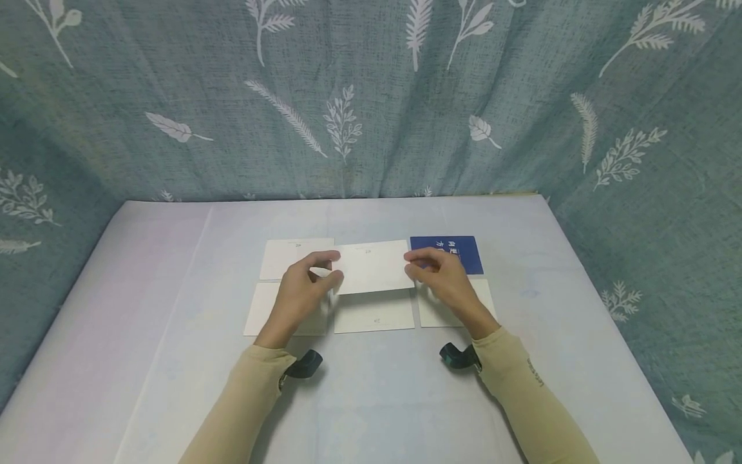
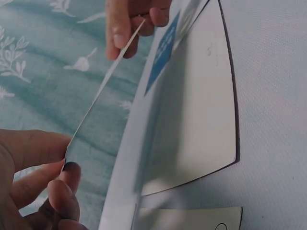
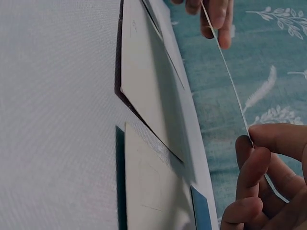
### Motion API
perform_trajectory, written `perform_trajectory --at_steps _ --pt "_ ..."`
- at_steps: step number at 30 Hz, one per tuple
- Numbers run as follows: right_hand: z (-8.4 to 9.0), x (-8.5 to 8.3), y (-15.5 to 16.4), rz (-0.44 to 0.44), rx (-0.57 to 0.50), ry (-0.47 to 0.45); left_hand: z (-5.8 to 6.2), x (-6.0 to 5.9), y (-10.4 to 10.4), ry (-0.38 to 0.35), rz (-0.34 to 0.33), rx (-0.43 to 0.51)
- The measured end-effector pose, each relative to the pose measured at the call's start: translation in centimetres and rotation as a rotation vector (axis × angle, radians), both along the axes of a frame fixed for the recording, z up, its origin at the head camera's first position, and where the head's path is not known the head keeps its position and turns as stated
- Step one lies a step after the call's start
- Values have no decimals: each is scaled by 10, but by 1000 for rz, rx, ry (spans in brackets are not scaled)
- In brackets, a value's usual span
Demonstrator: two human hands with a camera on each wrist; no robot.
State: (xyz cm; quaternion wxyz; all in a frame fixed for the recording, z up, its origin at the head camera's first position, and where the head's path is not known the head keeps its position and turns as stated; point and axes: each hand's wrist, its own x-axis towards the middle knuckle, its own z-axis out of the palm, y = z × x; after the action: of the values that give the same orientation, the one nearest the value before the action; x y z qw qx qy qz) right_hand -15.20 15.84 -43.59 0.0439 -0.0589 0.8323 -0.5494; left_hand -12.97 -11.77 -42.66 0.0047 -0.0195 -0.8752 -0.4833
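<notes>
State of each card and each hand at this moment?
Held card: lifted off the table, white side to the camera, pinched at both ends.
Blue card: flat, back right, blue side up.
Other white cards: flat on the table.
Left hand: pinches the held card's left end.
Right hand: pinches its right end.

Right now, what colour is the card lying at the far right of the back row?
Dark blue with white lettering: the blue card, seen best in the head view.
</notes>
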Motion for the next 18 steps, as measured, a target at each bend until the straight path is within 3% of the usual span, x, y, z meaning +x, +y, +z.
perform_trajectory --at_steps 8,18 --pt "0 0 -1 -28 -49 -12 0 -1 2 20 11 -7" --pt "-3 1 -3 -61 -98 -25 -1 -1 3 105 29 16"
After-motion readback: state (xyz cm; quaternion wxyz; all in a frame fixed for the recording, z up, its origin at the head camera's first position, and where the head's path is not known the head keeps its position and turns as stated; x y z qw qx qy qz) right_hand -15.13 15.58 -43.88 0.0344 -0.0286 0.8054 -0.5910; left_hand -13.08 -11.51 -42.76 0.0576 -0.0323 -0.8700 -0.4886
